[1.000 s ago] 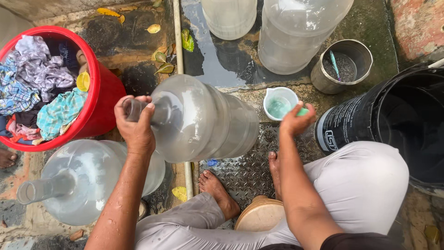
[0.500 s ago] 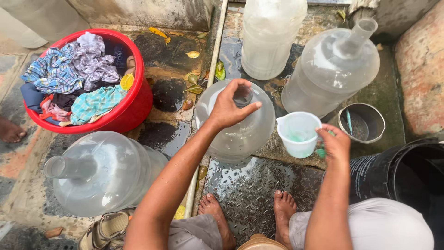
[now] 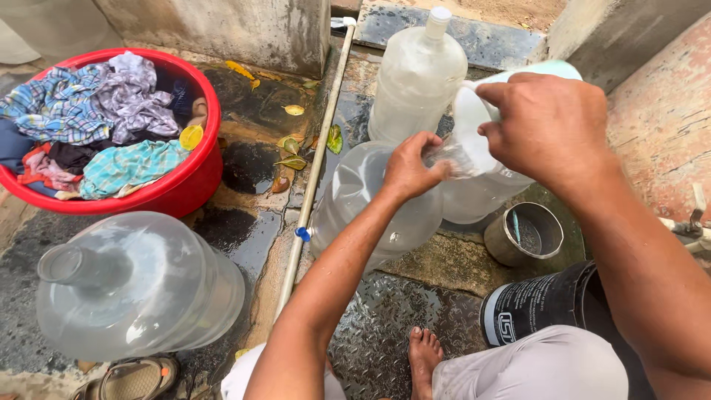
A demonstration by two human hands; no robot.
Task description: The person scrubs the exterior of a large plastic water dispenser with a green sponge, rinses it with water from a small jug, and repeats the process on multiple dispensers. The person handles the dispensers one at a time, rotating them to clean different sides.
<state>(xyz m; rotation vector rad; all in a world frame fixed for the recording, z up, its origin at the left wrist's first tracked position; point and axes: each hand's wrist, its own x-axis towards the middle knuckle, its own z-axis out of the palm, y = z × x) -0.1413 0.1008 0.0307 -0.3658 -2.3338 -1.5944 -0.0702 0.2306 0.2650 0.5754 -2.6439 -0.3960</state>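
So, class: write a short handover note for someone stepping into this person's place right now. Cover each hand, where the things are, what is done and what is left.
Left hand: grips the neck of the clear water jug in front of the knees.
Right hand: holds the white cup tipped towards that jug's mouth.
Nearby: a capped jug behind, an open jug on its side at left, a red tub of clothes, a small metal can, a black bucket.
Done: cup raised to the mouth.
Left: the pour; whether liquid is flowing cannot be made out.

The left hand [image 3: 409, 169] hides the mouth of the jug [image 3: 370, 204], the right hand [image 3: 552, 126] covers most of the cup [image 3: 474, 137], and the black bucket [image 3: 529, 307] runs behind the knee.
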